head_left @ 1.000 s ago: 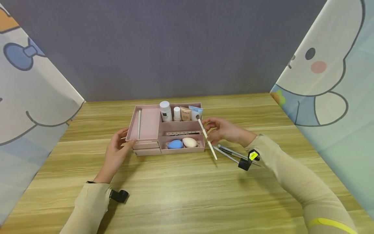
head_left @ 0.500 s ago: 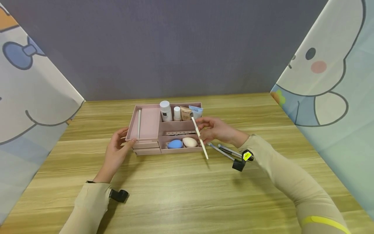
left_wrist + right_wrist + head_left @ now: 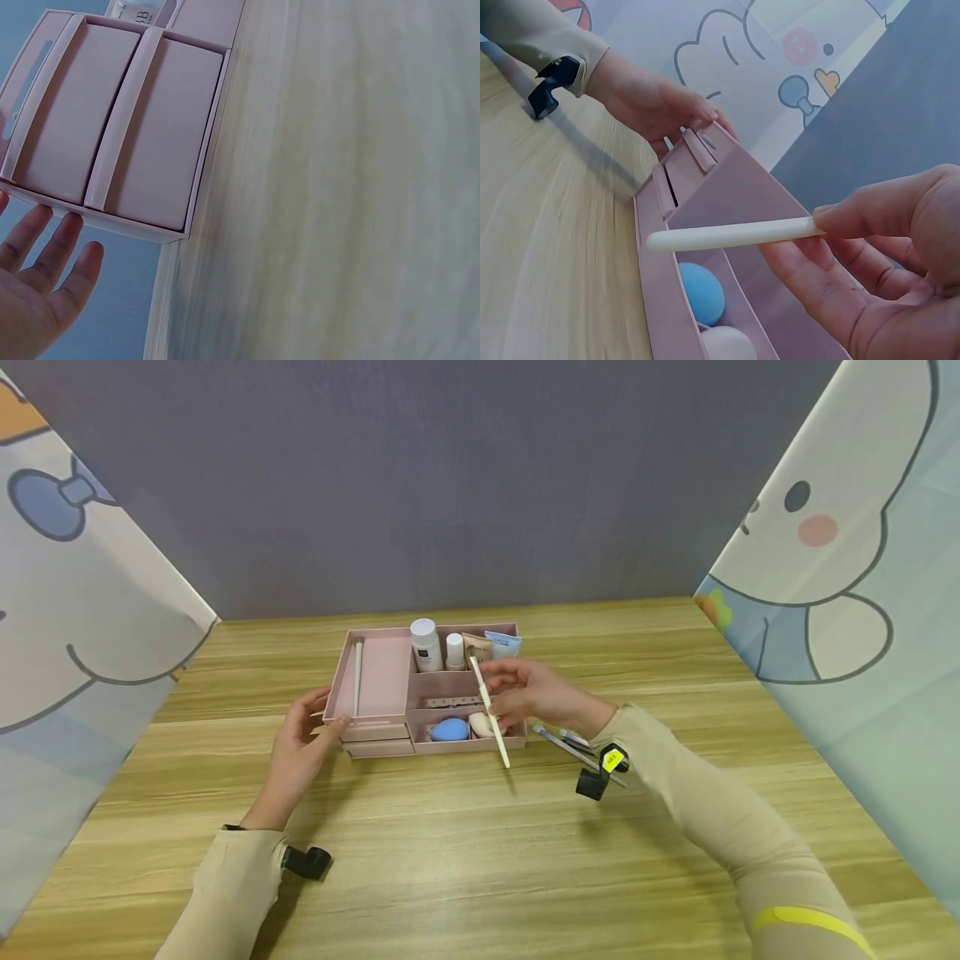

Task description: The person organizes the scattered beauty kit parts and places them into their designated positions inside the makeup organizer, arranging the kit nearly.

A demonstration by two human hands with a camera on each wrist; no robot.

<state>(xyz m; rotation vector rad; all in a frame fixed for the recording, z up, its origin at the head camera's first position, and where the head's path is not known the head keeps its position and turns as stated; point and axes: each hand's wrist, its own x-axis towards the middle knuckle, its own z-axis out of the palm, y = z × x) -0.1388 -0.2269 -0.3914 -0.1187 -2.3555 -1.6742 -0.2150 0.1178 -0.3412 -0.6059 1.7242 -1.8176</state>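
In the head view, a pink makeup organizer (image 3: 386, 672) stands on the table, with a raised tray on its left above two drawers. My left hand (image 3: 298, 752) touches the organizer's left side, thumb at the tray's front corner; its fingers (image 3: 56, 259) look nearly straight in the left wrist view. Above the right compartments, my right hand (image 3: 540, 697) pinches a white-handled makeup brush (image 3: 491, 718), dark bristles up and handle end pointing down toward me. One brush (image 3: 357, 677) lies inside the tray. Below the held handle are a blue makeup sponge (image 3: 701, 292) and a cream one (image 3: 731, 345).
A white bottle (image 3: 425, 647), a smaller white-capped bottle (image 3: 454, 652), a tan BB tube (image 3: 480, 646) and a light blue tube (image 3: 504, 643) fill the back compartment. Several loose brushes (image 3: 570, 750) lie on the table right of the organizer, partly under the right wrist. A grey panel (image 3: 450, 485) stands behind.
My right hand has moved left with the makeup brush, from the organizer's right edge to over its right compartments. The left hand and the organizer have stayed put.
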